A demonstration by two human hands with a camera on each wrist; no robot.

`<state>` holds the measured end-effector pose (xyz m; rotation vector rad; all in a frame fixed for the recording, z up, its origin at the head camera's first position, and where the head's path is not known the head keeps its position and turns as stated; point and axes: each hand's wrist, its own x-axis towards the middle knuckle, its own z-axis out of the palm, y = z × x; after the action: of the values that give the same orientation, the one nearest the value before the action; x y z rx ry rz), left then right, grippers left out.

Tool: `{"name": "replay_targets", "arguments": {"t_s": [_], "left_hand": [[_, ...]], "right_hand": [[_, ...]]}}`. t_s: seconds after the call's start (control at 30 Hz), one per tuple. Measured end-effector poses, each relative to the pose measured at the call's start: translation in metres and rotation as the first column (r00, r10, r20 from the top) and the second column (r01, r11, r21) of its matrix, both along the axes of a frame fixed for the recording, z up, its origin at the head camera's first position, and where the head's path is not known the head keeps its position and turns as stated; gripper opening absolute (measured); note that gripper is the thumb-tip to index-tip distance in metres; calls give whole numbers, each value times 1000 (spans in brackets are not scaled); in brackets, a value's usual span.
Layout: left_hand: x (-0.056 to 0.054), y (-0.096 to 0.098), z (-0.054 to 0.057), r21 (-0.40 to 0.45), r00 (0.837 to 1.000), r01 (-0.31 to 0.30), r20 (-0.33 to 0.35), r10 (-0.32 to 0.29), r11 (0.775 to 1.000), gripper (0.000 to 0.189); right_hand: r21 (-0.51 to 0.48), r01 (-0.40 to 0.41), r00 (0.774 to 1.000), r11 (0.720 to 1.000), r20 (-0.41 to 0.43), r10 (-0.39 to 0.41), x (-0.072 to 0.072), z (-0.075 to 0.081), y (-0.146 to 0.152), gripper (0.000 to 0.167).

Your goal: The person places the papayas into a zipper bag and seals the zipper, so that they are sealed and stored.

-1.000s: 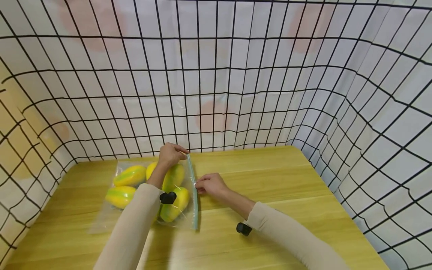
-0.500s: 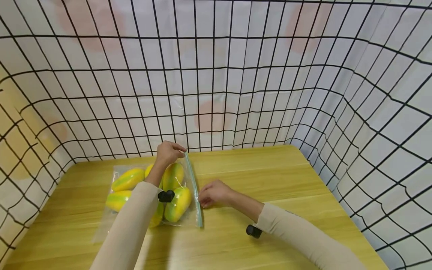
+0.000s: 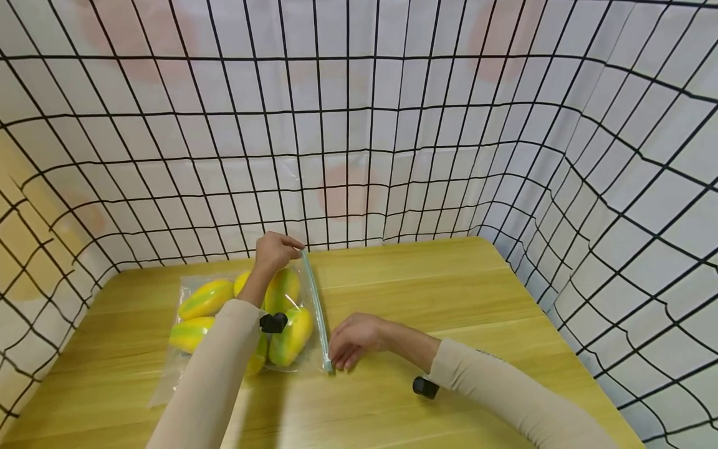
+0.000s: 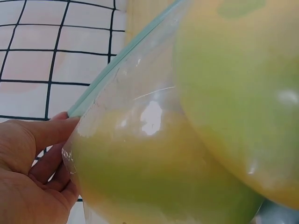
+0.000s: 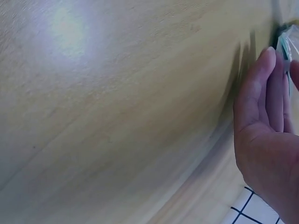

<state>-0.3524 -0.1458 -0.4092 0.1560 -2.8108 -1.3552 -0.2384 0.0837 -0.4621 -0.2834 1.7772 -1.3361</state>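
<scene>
A clear zip bag (image 3: 311,349) lies on its side on the table, with several yellow-green papaya-like fruits (image 3: 291,337) inside. Its pale blue-green zip strip (image 3: 316,293) runs along the right edge. My left hand (image 3: 275,252) pinches the strip's far corner between thumb and fingers; the left wrist view shows this hand (image 4: 42,163) at the corner, beside a fruit (image 4: 154,172) under the film. At the near end of the strip, my right hand (image 3: 359,342) pinches the zip slider (image 5: 287,65), its fingers low over the table. My left forearm hides part of the bag.
The wooden table (image 3: 426,287) reaches right and forward of the bag. A white cloth (image 3: 348,137) with a black grid stands behind it and along both sides. Each sleeve carries a black wrist camera (image 3: 425,387).
My right hand has slid along the zip strip toward me with the slider, from about its middle to its near end. My left hand keeps its pinch on the far corner.
</scene>
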Motion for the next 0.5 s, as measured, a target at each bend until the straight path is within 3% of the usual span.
{"name": "replay_targets", "arguments": {"t_s": [0.33, 0.5], "left_hand": [[-1, -1, 0, -2, 1000, 20, -6, -20, 1000, 17], [-1, -1, 1, -10, 997, 68, 24, -68, 998, 18]], "right_hand": [[-8, -36, 999, 999, 37, 36, -1, -4, 0, 5], [-20, -66, 997, 998, 33, 67, 1, -8, -1, 3]]}}
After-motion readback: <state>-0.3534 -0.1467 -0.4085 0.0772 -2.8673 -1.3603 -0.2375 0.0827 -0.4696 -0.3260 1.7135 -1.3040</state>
